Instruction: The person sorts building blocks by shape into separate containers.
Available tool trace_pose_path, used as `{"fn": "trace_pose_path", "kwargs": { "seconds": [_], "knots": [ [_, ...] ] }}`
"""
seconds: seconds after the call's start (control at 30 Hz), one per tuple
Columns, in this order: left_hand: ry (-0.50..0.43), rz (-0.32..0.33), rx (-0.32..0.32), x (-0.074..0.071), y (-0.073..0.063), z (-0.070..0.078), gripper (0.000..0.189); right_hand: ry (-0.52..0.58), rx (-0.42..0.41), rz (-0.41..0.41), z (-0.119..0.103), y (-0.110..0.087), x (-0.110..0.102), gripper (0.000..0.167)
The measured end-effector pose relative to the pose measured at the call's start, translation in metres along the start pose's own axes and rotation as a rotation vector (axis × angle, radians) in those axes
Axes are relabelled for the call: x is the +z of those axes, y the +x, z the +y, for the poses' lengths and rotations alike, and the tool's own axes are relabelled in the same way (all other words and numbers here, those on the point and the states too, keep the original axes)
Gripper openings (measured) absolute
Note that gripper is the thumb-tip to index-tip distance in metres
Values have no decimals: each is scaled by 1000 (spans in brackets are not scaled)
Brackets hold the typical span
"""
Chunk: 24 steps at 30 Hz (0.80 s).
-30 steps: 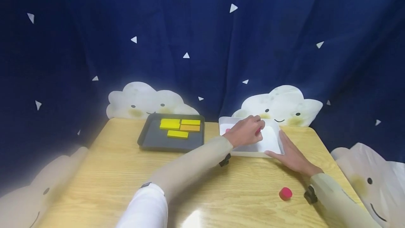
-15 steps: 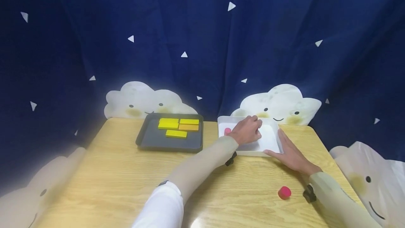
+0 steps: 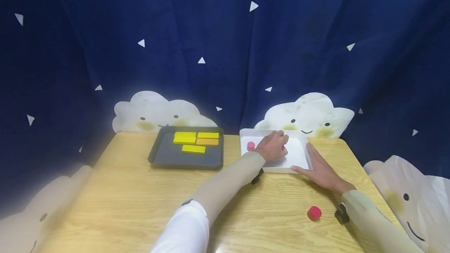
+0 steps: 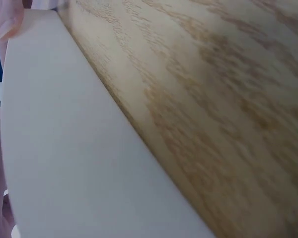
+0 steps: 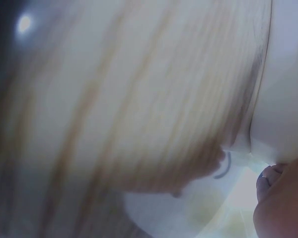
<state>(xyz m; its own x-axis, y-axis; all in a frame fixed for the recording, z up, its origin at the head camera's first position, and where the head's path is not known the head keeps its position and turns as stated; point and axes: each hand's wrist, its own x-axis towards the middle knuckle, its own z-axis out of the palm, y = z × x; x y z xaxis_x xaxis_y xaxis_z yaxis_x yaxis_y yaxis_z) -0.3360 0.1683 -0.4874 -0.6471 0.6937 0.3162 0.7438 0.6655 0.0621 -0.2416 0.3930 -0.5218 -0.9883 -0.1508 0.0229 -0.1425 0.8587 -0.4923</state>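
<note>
My left hand (image 3: 272,146) reaches down into a white tray (image 3: 299,143) with curled fingers. A pinkish-red cylinder seen at its fingers a second ago is now hidden behind the hand. Left of the hand, another pink cylinder (image 3: 251,146) stands in the tray. My right hand (image 3: 321,169) rests against the tray's front right corner, thumb along the front rim and straight fingers along the right wall. In the left wrist view the tray's front wall (image 4: 74,129) fills much of the frame, with a right-hand fingertip (image 4: 9,27) at its far end.
A dark grey tray (image 3: 165,161) stands to the left, with several yellow blocks (image 3: 193,149) and one orange block (image 3: 207,142) lying in it. A red cylinder (image 3: 314,213) is on the wooden table (image 3: 140,206) near my right forearm. A dark blue curtain (image 3: 193,22) hangs behind.
My left hand has lowered slightly in the white tray and hidden the cylinder at its fingers, while the pink cylinder beside it shows more. My right hand stays at the tray's corner.
</note>
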Motion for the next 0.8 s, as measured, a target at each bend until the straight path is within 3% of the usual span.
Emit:
{"fn": "trace_pose_path", "kwargs": {
  "seconds": [0.27,0.8],
  "knots": [
    [27,-49,-3,5,1,1,13,4,-13,4,-1,0,-1,128],
    [43,-52,2,-2,0,4,24,3,-14,11,0,0,-1,129]
  ]
}}
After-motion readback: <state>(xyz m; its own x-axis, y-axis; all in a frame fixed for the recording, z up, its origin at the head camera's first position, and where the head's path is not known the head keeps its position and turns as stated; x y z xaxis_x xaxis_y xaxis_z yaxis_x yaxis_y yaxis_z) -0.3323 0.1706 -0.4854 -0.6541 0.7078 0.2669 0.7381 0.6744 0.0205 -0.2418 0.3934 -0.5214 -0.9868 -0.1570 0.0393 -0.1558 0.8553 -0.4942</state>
